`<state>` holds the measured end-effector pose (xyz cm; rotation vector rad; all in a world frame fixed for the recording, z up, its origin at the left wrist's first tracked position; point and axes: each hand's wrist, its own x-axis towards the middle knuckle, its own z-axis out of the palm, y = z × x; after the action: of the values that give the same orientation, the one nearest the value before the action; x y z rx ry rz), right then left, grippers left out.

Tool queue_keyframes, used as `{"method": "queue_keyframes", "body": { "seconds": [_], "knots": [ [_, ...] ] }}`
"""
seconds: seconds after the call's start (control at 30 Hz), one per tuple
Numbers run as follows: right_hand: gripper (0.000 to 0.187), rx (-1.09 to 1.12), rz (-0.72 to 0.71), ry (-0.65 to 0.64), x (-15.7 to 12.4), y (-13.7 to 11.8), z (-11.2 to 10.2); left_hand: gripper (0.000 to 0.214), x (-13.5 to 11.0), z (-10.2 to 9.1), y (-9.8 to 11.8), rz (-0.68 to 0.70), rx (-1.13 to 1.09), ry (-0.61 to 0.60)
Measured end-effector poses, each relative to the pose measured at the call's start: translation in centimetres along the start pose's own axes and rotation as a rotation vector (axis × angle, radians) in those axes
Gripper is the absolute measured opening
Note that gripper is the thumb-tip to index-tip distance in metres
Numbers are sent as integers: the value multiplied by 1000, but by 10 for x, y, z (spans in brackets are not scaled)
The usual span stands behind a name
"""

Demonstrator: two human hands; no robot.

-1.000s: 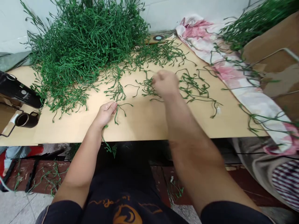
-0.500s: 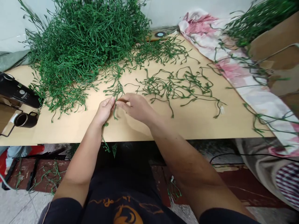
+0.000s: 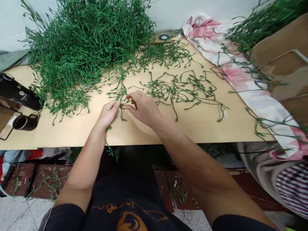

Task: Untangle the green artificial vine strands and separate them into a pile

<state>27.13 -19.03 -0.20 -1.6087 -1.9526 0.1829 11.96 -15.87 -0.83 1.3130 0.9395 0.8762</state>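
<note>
My left hand (image 3: 108,114) rests on the wooden table (image 3: 197,125), its fingers closed on a thin green plastic sprig (image 3: 122,113) whose tail hangs below my wrist past the table edge. My right hand (image 3: 141,107) meets it fingertip to fingertip, pinching the same sprig just above the table. A loose spread of green sprigs (image 3: 183,89) lies to the right of my hands. A big heap of green sprigs (image 3: 84,41) fills the back left of the table.
A black tool (image 3: 18,94) and a dark cup (image 3: 22,123) sit at the left edge. A pink and white cloth (image 3: 243,83) runs along the right side beside a cardboard box (image 3: 284,54) with more sprigs. Stray sprigs lie on the floor below.
My right hand came back from the loose sprigs at mid-table to meet my left hand and now pinches the sprig there. My left hand stayed in place.
</note>
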Motion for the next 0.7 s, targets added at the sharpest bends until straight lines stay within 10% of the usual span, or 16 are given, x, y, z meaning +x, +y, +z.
{"method": "queue_keyframes", "body": {
  "seconds": [0.33, 0.7],
  "knots": [
    [24, -164, -13, 274, -13, -16, 1, 33, 0, 0, 1, -13, -33, -22],
    [25, -77, 84, -88, -11, -31, 13, 31, 8, -1, -12, 36, -30, 13]
  ]
}}
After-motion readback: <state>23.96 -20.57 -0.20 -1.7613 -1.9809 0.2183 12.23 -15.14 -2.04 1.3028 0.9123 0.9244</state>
